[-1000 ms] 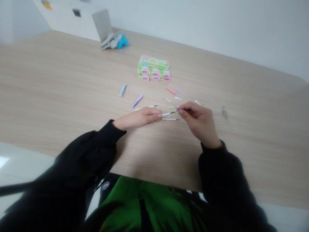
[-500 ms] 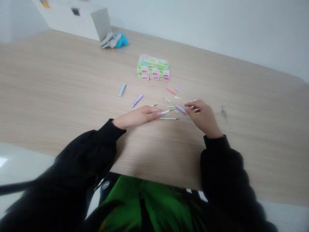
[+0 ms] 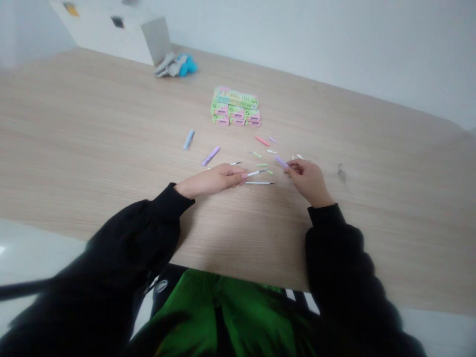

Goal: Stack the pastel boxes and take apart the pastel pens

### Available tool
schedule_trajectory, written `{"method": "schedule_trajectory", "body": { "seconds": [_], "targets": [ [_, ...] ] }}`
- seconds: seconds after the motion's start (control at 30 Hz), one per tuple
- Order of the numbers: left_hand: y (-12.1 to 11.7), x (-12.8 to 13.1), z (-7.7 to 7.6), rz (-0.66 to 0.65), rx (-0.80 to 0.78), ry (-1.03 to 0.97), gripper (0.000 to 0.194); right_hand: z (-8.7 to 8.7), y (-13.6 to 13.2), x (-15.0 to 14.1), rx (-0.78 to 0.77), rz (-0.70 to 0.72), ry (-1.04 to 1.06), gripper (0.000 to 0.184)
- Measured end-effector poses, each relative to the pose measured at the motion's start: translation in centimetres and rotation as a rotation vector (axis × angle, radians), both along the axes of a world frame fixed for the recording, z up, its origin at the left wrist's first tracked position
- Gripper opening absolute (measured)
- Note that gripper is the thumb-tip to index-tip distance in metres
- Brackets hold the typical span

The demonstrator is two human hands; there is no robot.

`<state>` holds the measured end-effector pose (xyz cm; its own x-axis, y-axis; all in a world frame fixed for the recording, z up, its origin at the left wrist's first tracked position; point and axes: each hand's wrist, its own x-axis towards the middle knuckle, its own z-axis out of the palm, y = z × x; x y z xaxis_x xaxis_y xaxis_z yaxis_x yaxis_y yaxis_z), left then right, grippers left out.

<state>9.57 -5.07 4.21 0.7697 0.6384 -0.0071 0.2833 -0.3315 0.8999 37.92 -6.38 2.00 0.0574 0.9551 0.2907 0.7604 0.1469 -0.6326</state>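
Note:
My left hand (image 3: 225,177) pinches a thin white stick with a dark tip, like a pen refill (image 3: 256,173), pointing right. Between the thumb and fingers of my right hand (image 3: 307,179) is a light purple pen barrel (image 3: 280,161), its free end tilted toward the upper left. A second white refill (image 3: 260,183) lies just below the held one, and another dark tip (image 3: 236,163) shows behind my left hand. Small green pieces (image 3: 262,164), a white tip piece (image 3: 271,151), a red tube (image 3: 262,141) and a small purple piece (image 3: 272,140) lie between and beyond my hands.
A blue pen (image 3: 189,139) and a purple pen (image 3: 211,155) lie to the left. Behind them stand stacked green-and-pink boxes (image 3: 236,113). Crumpled grey and blue gloves or cloth (image 3: 176,65) rest beside a white box (image 3: 111,37) at the back left.
My right hand has closed on the purple barrel and turned it slightly, lifting it from where it lay. My left hand stays in place with the white refill.

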Motion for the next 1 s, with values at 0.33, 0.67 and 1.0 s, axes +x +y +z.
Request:
{"method": "schedule_trajectory", "body": {
  "seconds": [0.33,0.67,1.0],
  "targets": [
    [0.1,-0.1,-0.4,0.01,-0.017,-0.007,0.037,5.4,-3.6,-1.3,0.038,0.233,0.343,0.01],
    [-0.2,0.1,0.0,-0.02,0.01,0.011,0.037,5.2,-4.1,-2.7,-0.021,0.31,0.278,0.013],
    [-1.4,0.1,0.9,-0.173,-0.128,-0.04,0.026,4.1,-4.3,-5.2,-0.068,0.395,0.482,0.019]
  ]
}}
